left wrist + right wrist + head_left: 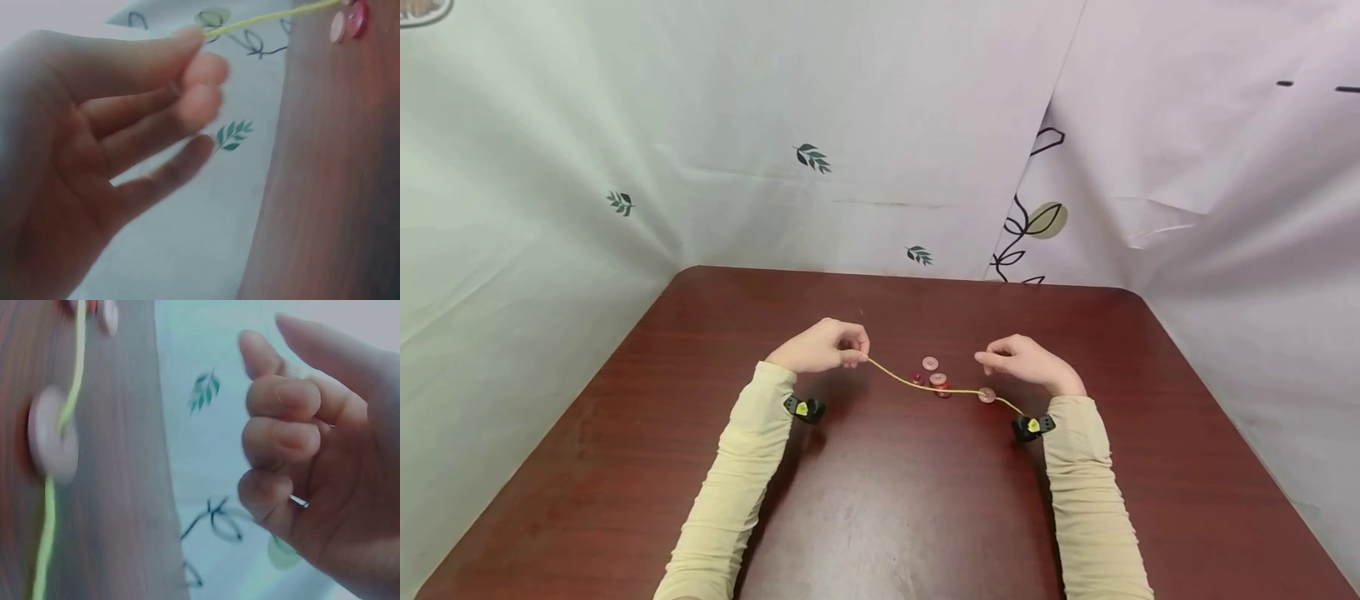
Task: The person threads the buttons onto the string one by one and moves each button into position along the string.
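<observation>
My left hand (829,345) pinches one end of a yellow cord (891,374) between thumb and fingertips, as the left wrist view shows too. From there the cord sags rightward past the buttons. A pale pink button (987,395) is threaded on it; in the right wrist view the cord passes through this button (52,434). The cord's other end runs toward the right wrist. My right hand (1026,364) hovers just above and right of the threaded button, fingers loosely curled, thumb and index fingertip apart, holding nothing.
Between the hands, several pink and red buttons lie on the dark red-brown table (880,500), among them a pink one (930,363) and a small red one (917,378). White curtain-like sheets (880,125) with leaf prints surround the table's back and sides.
</observation>
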{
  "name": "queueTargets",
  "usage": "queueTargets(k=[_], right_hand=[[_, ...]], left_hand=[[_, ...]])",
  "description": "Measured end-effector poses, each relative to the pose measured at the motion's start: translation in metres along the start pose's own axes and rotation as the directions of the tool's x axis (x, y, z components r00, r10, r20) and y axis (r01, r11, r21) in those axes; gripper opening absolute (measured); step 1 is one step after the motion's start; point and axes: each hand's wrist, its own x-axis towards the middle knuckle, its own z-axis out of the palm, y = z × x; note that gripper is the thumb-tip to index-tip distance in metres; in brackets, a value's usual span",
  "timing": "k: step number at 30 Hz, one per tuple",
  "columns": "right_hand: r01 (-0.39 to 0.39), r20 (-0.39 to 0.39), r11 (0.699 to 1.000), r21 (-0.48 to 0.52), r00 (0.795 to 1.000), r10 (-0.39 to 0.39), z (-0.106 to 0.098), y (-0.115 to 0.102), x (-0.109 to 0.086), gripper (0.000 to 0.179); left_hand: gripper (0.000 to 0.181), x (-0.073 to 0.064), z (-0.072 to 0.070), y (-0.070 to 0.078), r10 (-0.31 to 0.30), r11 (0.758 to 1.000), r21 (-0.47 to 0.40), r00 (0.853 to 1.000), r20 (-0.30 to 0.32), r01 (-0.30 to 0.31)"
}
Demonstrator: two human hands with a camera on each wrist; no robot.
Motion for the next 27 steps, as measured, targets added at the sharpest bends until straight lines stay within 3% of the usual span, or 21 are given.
queueTargets(k=[3, 7, 14, 19, 23, 27], right_hand=[[0.059, -0.067, 0.998, -0.035, 0.996, -0.061, 0.006, -0.019, 0.007, 0.033], [0.141, -0.095, 0.99, 0.016, 0.986, -0.139, 0.023, -0.04, 0.019, 0.023], [0.151, 0.001, 0.946, 0.286, 0.987, -0.158, 0.051, -0.064, 0.031, 0.023], [0.21, 0.026, 0.941, 0.265, 0.974, -0.224, 0.059, -0.069, 0.036, 0.025], [0.182, -0.002, 0.934, 0.307, 0.982, -0.191, 0.059, -0.069, 0.036, 0.02], [0.134, -0.034, 0.933, 0.334, 0.991, -0.13, 0.056, -0.068, 0.034, 0.011]], left_hand=[[0.008, 0.004, 0.008, 0.003, 0.036, 0.999, 0.004, 0.998, -0.049, -0.036], [0.007, 0.009, 0.021, 0.007, 0.096, 0.995, 0.043, 0.991, -0.095, -0.093], [0.006, 0.017, 0.036, 0.016, 0.215, 0.975, 0.093, 0.961, -0.175, -0.201], [0.005, 0.022, 0.04, 0.018, 0.289, 0.955, 0.133, 0.93, -0.227, -0.264], [0.006, 0.024, 0.041, 0.018, 0.312, 0.948, 0.147, 0.917, -0.249, -0.282], [0.006, 0.025, 0.041, 0.018, 0.305, 0.951, 0.135, 0.921, -0.243, -0.28]])
